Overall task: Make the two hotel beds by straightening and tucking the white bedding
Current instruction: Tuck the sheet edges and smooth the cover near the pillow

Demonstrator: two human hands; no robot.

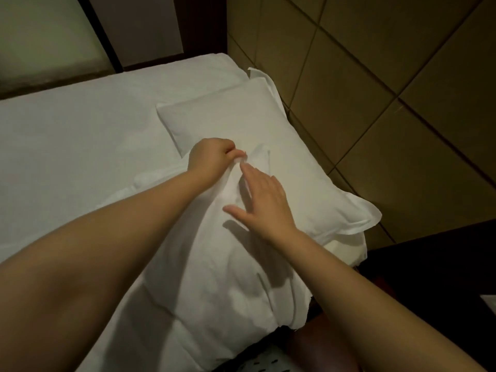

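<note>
White bedding (pixel 214 277), puffed up like a stuffed pillowcase, is gathered at its far end by the left hand (pixel 209 157), whose curled fingers pinch a fold of cloth where it overlaps the near edge of the flat pillow (pixel 228 119). The right hand (pixel 264 200) lies just beside that pinch, fingers straight and spread, pressing the cloth. Left of the pillow a smooth white sheet (pixel 80 135) covers the mattress. Right of the pillow rises a tan padded wall (pixel 389 76) with dark seams. Beyond the pillow stands a dark-framed pale panel (pixel 40 30). Nearer than the pillow, on its right, sits a dark cabinet top (pixel 429 277).
</note>
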